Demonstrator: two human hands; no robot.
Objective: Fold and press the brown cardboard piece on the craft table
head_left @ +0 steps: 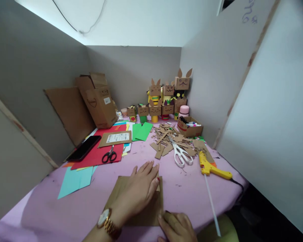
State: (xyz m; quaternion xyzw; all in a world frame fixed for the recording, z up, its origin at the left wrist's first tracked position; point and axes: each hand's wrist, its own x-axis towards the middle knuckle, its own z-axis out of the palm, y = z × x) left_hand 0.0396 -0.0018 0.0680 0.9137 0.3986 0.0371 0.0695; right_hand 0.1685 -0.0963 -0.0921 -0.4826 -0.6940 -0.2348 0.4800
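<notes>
A flat piece of brown cardboard (141, 216) lies on the table in front of me. My left hand (141, 188), a gold watch on its wrist, rests flat on it with fingers stretched toward the far edge. Under those fingers a lighter cardboard strip (158, 188) shows in part. At the near right corner of the cardboard, my right hand (176, 227) is closed, thumb and fingers together. Something small and dark shows at its fingertips, too hidden to name.
White-handled scissors (181, 156) lie beside cardboard scraps (164, 137). A yellow glue gun (212, 168) with a long glue stick is at right. Black scissors (109, 156), a phone (84, 148) and coloured paper (77, 181) are left. Cardboard animal figures (155, 110) stand behind.
</notes>
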